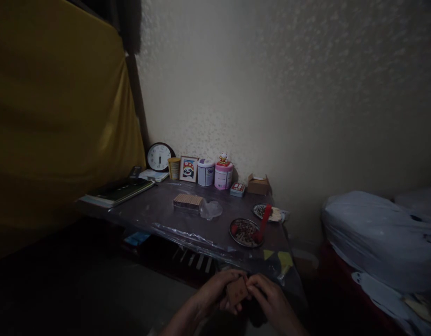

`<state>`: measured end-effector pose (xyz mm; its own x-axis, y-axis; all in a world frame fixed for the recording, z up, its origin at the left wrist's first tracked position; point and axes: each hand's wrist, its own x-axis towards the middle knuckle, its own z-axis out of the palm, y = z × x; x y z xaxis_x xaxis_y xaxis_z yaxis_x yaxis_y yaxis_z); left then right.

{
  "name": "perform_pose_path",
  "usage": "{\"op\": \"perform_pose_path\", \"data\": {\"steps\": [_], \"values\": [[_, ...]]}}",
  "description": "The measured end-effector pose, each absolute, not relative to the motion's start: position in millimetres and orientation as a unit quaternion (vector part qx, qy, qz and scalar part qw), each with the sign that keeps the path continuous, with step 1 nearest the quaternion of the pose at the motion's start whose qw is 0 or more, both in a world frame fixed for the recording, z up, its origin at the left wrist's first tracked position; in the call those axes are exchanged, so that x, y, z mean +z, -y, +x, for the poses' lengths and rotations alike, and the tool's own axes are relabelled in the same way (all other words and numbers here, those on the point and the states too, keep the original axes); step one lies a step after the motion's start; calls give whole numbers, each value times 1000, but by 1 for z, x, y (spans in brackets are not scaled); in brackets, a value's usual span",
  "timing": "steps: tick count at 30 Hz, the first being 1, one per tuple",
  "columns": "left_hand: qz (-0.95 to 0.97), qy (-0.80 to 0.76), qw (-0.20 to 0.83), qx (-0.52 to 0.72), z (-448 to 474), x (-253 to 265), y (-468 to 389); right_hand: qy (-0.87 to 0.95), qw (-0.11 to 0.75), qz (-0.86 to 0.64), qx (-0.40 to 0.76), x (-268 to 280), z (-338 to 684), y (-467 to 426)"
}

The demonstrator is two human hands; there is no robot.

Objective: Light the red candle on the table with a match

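Note:
Just in front of the table's near edge, my left hand (214, 290) holds a small flat brown square piece (237, 293) with reddish dots on its face. My right hand (269, 298) has thumb and forefinger pinched together at the piece's right edge. Dim light hides whether anything else sits between those fingertips. Beyond the hands, a metal plate (238, 239) holds small dark and light bits and a red spoon-like tool (265, 220). Farther left lies a row of thin brown pieces (188, 202) beside crumpled clear plastic (212, 210).
A plastic-covered table (142, 207) stands against the wall. Along its back are a clock (159, 156), a yellow cup (174, 168), a framed panda picture (189, 169), two tubs (206, 171) and a cardboard box (258, 185). A second plate (259, 211) and yellow paper bits (284, 258) lie right.

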<state>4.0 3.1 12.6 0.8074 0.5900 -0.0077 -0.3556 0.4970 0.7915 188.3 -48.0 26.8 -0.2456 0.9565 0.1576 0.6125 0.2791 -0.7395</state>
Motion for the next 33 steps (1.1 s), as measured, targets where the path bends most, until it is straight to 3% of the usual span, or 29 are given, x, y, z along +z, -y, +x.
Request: {"op": "perform_pose_path", "data": {"steps": [5,12,18,33], "values": [[450,-155,833,283,1,9,-5,730,303,-546,278,25,190,47],[603,-215,681,355,-2,-4,-9,729,291,-555,275,23,189,48],[584,-224,714,315,0,-4,-7,737,288,-546,276,16,189,47],[619,-239,654,363,2,3,-3,744,274,-556,250,13,192,47]]}}
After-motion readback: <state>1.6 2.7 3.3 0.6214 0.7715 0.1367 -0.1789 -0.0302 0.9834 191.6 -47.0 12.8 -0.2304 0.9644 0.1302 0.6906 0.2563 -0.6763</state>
